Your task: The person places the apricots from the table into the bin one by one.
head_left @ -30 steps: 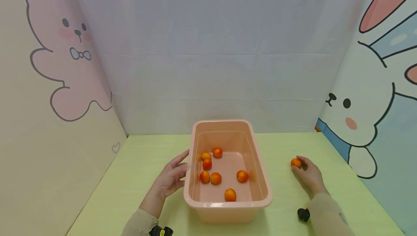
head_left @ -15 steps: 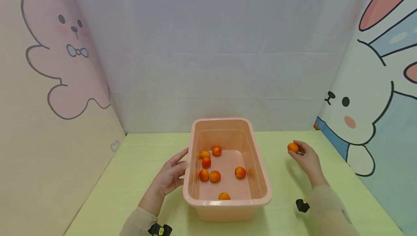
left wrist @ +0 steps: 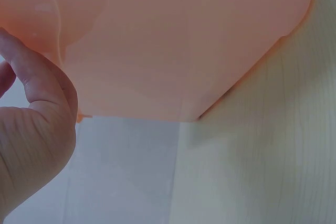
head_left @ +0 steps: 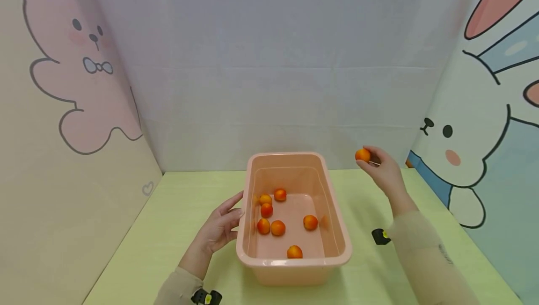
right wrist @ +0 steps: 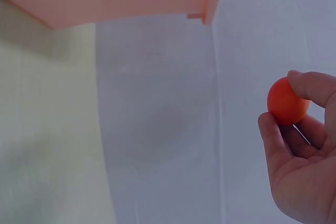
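Observation:
Between its thumb and fingertips, my right hand (head_left: 385, 174) pinches a small round orange fruit (head_left: 362, 156), held up above the table to the right of the bin. The right wrist view shows the same fruit (right wrist: 287, 101) gripped at the fingertips. My left hand (head_left: 219, 225) rests against the left outer side of a pink plastic bin (head_left: 294, 264), its fingers fairly straight near the rim. In the left wrist view, that hand (left wrist: 39, 124) touches the bin wall (left wrist: 157, 35); its fingertips are partly cut off. Inside the bin lie several similar orange fruits (head_left: 278, 228).
The bin stands on a pale green-yellow table (head_left: 202, 183). Behind it hangs a white cloth backdrop (head_left: 269, 71). Side panels carry a pink bear drawing (head_left: 90, 94) on the left and a white rabbit drawing (head_left: 467, 150) on the right.
My right hand has lifted the fruit from the table, moving up and slightly left. One fruit near the bin's front has rolled a little. The left hand stays against the bin.

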Available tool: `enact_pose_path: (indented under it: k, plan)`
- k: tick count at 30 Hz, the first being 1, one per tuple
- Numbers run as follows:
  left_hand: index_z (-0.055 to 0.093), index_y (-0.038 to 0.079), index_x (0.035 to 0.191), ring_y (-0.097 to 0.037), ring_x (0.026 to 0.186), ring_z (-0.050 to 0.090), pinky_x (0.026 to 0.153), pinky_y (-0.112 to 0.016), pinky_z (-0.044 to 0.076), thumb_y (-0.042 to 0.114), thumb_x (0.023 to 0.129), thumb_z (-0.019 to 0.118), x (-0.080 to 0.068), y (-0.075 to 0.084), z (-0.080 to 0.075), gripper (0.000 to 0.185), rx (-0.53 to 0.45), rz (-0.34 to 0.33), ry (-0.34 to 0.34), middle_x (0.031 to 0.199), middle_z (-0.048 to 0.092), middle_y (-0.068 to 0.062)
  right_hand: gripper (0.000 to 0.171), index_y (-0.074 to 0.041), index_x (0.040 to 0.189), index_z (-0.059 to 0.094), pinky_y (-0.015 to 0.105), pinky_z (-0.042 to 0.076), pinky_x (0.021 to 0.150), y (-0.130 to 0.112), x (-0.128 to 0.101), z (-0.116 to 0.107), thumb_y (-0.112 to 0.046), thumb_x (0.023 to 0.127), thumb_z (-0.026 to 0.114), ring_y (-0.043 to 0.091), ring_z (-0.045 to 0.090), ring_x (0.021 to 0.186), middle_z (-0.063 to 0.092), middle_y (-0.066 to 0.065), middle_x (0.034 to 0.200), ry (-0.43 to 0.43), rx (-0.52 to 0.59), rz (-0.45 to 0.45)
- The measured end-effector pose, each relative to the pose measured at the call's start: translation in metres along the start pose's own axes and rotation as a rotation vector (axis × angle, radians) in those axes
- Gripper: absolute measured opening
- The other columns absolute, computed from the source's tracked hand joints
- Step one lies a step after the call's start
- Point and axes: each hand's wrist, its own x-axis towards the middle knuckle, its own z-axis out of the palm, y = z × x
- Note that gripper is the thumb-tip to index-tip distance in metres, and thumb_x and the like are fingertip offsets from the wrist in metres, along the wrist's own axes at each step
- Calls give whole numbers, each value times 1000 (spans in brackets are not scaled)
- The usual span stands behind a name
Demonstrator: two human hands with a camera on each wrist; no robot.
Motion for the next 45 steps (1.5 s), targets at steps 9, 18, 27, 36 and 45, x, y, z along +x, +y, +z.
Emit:
enact_pose_path:
  k: [9,18,27,36,45]
  plan:
    - [19,7,158,-15,89,68,74,-36,60,4,102,49,-1,0,0,64,-8,8,-8,105,65,-3,63,-5,147,46,36,47,96,-62,18,0,-38,96,64,35,49,123,52,19,137,-48,97,-35]
    - [18,7,158,-15,88,68,73,-36,60,4,101,50,-2,2,0,66,-3,13,-13,105,65,-3,53,-4,140,53,21,47,87,-112,29,11,-28,95,67,28,54,114,57,17,131,-68,154,-116]
    - [19,6,158,-15,87,67,73,-35,60,4,100,51,-2,1,0,66,-9,16,-21,103,65,-3,52,-6,141,53,41,50,97,-141,32,45,-22,94,69,29,55,116,57,14,130,-161,187,-129]
    - [21,7,158,-15,88,67,74,-36,60,5,100,51,-2,0,-1,65,-6,16,-19,104,64,-3,50,-3,139,54,41,49,99,-150,31,87,-21,94,69,30,56,113,59,16,127,-294,212,-104]
    - [22,7,158,-16,89,67,74,-36,60,5,100,52,-2,0,-1,65,5,18,-13,105,65,-3,48,-2,135,57,40,48,102,-134,33,120,-20,93,70,30,56,113,61,15,126,-379,287,-6]
